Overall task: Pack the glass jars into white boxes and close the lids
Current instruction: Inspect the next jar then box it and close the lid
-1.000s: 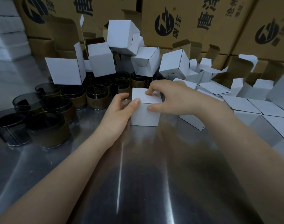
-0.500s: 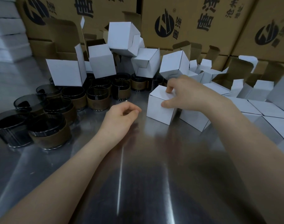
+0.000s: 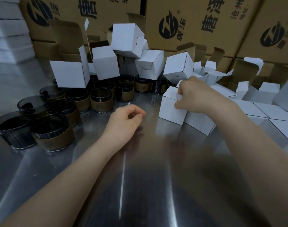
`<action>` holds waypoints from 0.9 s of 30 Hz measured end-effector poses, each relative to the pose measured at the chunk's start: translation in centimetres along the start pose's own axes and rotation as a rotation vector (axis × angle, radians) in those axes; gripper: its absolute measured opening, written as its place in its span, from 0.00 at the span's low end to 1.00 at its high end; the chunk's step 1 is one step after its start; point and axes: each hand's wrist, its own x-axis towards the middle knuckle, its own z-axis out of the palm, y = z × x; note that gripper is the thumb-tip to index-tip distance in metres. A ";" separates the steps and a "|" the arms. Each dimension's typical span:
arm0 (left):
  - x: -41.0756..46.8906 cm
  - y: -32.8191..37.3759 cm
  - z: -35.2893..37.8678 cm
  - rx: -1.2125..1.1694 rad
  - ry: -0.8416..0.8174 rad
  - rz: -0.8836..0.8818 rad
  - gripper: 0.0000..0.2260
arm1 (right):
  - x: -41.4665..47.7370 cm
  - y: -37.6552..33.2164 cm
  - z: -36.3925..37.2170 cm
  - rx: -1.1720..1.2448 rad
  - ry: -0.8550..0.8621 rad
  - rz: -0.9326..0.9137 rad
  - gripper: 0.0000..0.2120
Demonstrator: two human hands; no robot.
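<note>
My right hand (image 3: pixel 194 94) grips a closed white box (image 3: pixel 171 108) from above, thumb on its front face, fingers curled over the top. The box stands on the steel table against another closed white box (image 3: pixel 199 123). My left hand (image 3: pixel 126 119) hovers over the table left of that box, fingers loosely curled, holding nothing. Several dark glass jars with brown paper bands (image 3: pixel 100 100) crowd the left half of the table. A pile of folded white boxes with open flaps (image 3: pixel 105 64) sits behind and on top of the jars.
Closed white boxes (image 3: pixel 271 110) lie in rows at the right. Large brown printed cartons (image 3: pixel 189 22) wall off the back. Small brown cartons with raised flaps (image 3: pixel 245 71) stand at the back right. A white stack (image 3: pixel 7 30) is far left. Bare steel table (image 3: pixel 140 177) lies near me.
My right hand carried the closed box from the table's middle to the right and set it beside another closed box. My left hand let go of it and drew back, fingers curling.
</note>
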 end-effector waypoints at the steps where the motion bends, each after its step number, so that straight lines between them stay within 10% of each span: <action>1: 0.0 0.0 0.0 0.013 0.008 0.013 0.08 | 0.0 -0.1 0.1 -0.004 0.009 0.013 0.14; 11: 0.5 -0.4 -2.4 0.405 0.490 0.108 0.16 | -1.0 -3.5 2.3 0.037 0.421 -0.202 0.14; 27: 0.9 -2.1 -2.7 0.443 0.420 -0.045 0.17 | -1.7 -4.2 7.0 0.422 0.132 -0.212 0.10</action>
